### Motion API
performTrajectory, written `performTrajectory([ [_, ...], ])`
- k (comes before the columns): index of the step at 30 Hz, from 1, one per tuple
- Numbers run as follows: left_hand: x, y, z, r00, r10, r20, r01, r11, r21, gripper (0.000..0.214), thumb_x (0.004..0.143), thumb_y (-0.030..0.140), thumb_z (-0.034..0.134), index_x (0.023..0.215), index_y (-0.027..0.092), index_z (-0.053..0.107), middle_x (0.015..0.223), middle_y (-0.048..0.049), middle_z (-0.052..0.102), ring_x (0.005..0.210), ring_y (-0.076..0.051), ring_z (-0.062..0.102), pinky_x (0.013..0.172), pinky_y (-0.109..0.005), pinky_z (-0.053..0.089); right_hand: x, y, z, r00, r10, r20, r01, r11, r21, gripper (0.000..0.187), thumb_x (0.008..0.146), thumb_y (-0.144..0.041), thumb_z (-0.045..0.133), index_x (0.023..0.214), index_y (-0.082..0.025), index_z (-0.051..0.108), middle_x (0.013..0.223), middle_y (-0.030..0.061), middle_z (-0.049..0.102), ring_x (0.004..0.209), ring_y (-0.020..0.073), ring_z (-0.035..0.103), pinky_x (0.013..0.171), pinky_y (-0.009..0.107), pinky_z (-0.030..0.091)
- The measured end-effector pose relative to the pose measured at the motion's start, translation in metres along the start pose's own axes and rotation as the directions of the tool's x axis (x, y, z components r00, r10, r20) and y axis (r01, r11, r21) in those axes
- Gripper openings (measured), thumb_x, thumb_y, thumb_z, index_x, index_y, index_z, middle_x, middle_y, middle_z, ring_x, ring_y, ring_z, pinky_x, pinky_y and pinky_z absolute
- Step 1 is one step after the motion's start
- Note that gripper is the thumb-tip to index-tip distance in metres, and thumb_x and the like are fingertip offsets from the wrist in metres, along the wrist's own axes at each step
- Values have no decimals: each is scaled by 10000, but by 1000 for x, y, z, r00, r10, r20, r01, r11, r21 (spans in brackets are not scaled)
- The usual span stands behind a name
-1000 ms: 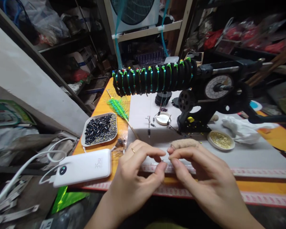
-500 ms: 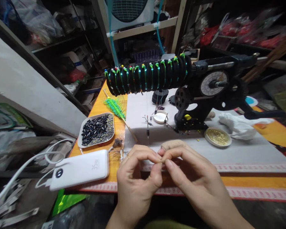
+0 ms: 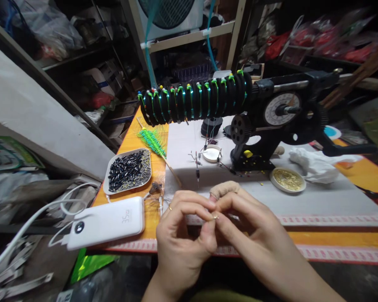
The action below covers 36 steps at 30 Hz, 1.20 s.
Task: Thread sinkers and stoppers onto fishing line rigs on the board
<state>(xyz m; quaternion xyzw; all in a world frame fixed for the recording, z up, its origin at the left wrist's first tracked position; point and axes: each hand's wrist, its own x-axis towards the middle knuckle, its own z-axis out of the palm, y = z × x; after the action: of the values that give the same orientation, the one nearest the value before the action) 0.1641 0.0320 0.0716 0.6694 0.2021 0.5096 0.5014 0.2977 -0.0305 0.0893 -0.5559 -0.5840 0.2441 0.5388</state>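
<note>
Left hand (image 3: pixel 181 241) and right hand (image 3: pixel 258 239) meet over the near edge of the orange counter (image 3: pixel 349 240). They are closer than a second ago, and their fingertips now overlap. Each keeps a narrow grip on a tiny glinting gold piece (image 3: pixel 214 217), so the fine handling goes on. The piece is too small to make out its shape. A tan padded roll (image 3: pixel 222 189) lies half hidden behind the fingers.

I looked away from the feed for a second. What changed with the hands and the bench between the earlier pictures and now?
The left hand and right hand drew closer until their fingertips overlap, both pinching a tiny gold piece. Nothing was let go. The power bank, tray of black parts and winding machine stayed put.
</note>
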Motion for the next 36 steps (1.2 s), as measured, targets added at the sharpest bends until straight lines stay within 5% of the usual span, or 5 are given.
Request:
performTrajectory([
  [4, 1, 4, -1, 998, 2, -69, -3, 1000, -19, 205, 839, -6, 611, 816, 198, 607, 779, 13, 587, 782, -98, 575, 728, -176, 496, -4, 1, -4, 986, -155, -52, 140, 965, -220, 119, 918, -139, 608, 830, -203, 560, 901, 12, 588, 865, 93, 619, 737, 160, 509],
  [9, 1, 6, -2, 989, -144, -17, 137, 966, -220, 167, 858, 46, 636, 811, 206, 624, 816, 12, 612, 804, -83, 596, 751, -151, 509, -6, -1, -6, 968, -248, -50, 239, 960, -146, 302, 900, -68, 626, 1166, -212, 629, 1018, 28, 672, 895, 86, 661, 752, 146, 548],
  [14, 2, 6, -4, 987, -158, 40, 163, 970, -180, 171, 846, 35, 635, 822, 204, 626, 827, 5, 612, 807, -97, 599, 729, -176, 500, -4, 0, -5, 948, -313, -59, 291, 925, -244, 222, 902, -23, 587, 1025, -192, 662, 914, 7, 686, 827, 49, 661, 746, 93, 513],
  [32, 16, -7, -36, 934, 187, 304, -273, 924, 268, 246, 792, -32, 653, 910, 184, 642, 851, -50, 697, 837, -169, 633, 745, -296, 526, -7, 12, 0, 991, -129, 36, 134, 945, -298, 137, 905, -66, 550, 918, -200, 569, 799, -8, 604, 609, 67, 584, 537, 158, 472],
  [36, 14, -4, -41, 929, 228, 292, -333, 860, 387, 315, 820, -20, 646, 1045, 200, 646, 1109, -91, 697, 976, -185, 653, 829, -318, 551, -8, 17, 4, 991, -130, 23, 130, 941, -313, 132, 911, -71, 536, 907, -202, 556, 796, 1, 600, 618, 87, 585, 546, 188, 475],
])
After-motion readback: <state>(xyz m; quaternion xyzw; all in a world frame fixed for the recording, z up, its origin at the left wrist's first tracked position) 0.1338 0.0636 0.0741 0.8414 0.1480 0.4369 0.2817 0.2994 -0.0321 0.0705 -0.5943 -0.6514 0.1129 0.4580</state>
